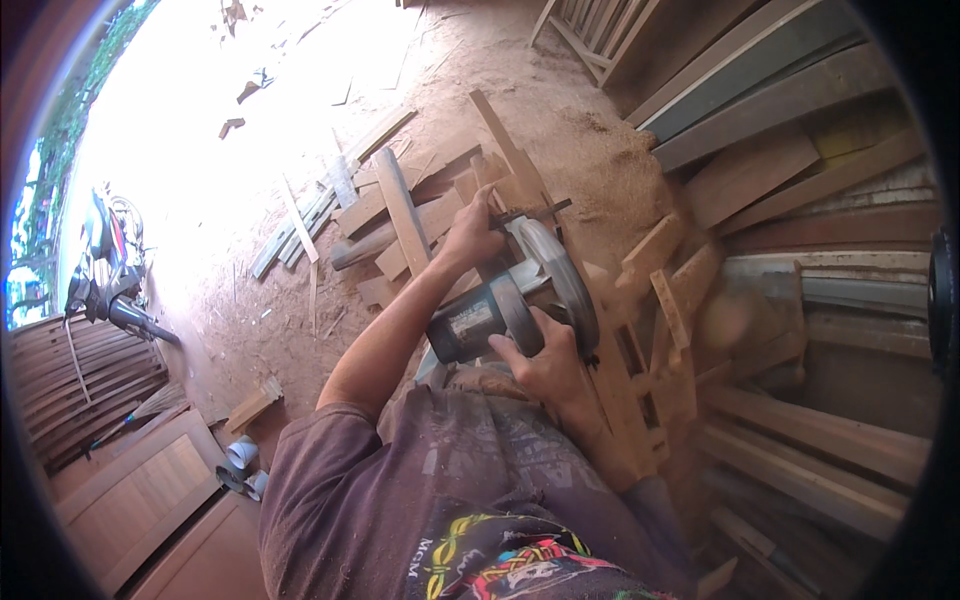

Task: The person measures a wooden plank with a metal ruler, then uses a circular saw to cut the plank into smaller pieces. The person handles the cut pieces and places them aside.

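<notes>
Fingers of the right hand (552, 362) close round the handle of a circular saw (515, 312); the left hand (472, 238) sits with bent fingers at the saw's front end, though whether it grips base or timber I cannot tell; the saw lies just ahead of the torso, above slotted timber (655, 405), with loose offcuts (402, 205) beyond the left forearm and stacked boards (840, 430) to the right; if the wood underneath is unsecured, it could shift, and a kick or slip might carry the left fingers toward the blade; the blade itself is hidden, glare swallows the upper-left ground, and the motorbike (108, 265) there is indistinct.
</notes>
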Demonstrator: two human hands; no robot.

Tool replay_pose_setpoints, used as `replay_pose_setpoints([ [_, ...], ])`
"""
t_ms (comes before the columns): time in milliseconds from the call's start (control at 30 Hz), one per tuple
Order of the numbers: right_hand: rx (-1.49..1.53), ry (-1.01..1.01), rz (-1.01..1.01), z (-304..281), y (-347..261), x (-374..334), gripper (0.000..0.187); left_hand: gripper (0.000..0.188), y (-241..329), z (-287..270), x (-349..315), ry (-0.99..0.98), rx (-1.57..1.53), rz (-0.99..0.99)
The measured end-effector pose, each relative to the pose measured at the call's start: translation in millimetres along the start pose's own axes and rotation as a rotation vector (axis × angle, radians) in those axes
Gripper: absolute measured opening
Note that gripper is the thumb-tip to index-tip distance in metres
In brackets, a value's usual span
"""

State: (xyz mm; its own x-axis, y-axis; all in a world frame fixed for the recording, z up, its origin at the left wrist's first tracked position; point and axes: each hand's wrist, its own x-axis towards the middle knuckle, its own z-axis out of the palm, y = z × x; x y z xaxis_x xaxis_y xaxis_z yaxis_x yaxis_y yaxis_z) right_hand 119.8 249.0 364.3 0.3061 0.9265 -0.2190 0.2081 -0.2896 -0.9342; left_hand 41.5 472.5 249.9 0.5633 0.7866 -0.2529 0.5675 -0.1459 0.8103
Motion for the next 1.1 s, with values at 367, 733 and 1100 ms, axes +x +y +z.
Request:
replay_pose_setpoints([
  [367, 0.019, 0.042, -0.060, 6, 3, 7, 0.025, 0.093, -11, -3, 8, 0.021, 0.023, 0.060],
  [733, 0.043, 0.038, -0.059, 9, 5, 11, 0.030, 0.081, -17, -4, 14, 0.022, 0.048, 0.073],
  [1100, 0.068, 0.022, -0.032, 10, 1, 19, 0.030, 0.070, -20, -9, 19, 0.028, 0.064, 0.074],
])
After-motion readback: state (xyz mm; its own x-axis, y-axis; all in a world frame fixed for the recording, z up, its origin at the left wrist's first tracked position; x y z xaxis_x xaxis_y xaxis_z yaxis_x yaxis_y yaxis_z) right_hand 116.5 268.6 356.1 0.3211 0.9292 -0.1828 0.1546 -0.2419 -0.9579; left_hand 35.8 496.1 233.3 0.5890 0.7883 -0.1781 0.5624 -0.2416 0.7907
